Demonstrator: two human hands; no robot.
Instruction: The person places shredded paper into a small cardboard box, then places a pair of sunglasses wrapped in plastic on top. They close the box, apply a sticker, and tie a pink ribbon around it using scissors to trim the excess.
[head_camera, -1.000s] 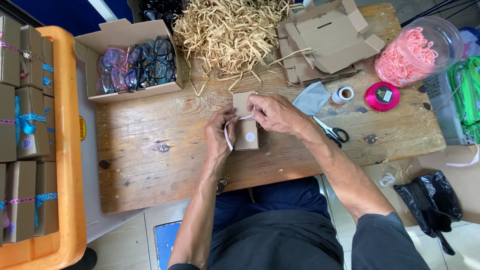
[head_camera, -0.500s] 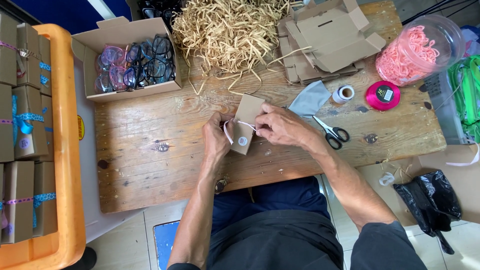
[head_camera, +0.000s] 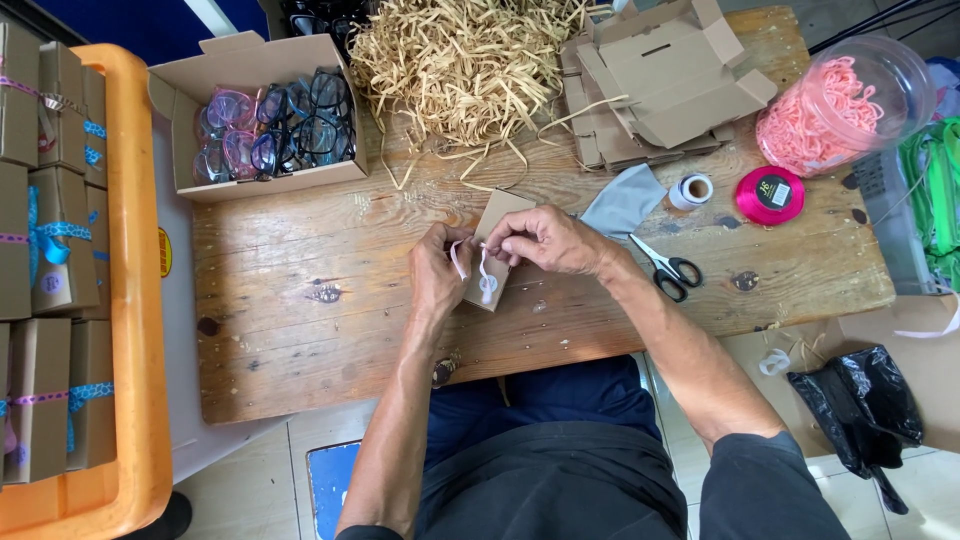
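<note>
Far left of your hands: orange crate (head_camera: 140, 300) of ribbon-tied boxes. Up-left of your left hand: open carton of glasses (head_camera: 262, 125). Your left hand (head_camera: 437, 275) pinches a pink ribbon (head_camera: 458, 258) against the small brown box (head_camera: 493, 252), which sits tilted on the wooden table (head_camera: 300, 300) between both hands. Your right hand (head_camera: 545, 240) grips the box's top edge, seemingly pinching ribbon too; fingertips hide it. Just right: scissors (head_camera: 668, 268), pink spool (head_camera: 770, 194).

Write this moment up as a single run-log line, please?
left hand: pinching pink ribbon | right hand: pinching ribbon over small cardboard box | box: on wooden table | scissors: lying beside right wrist
</note>
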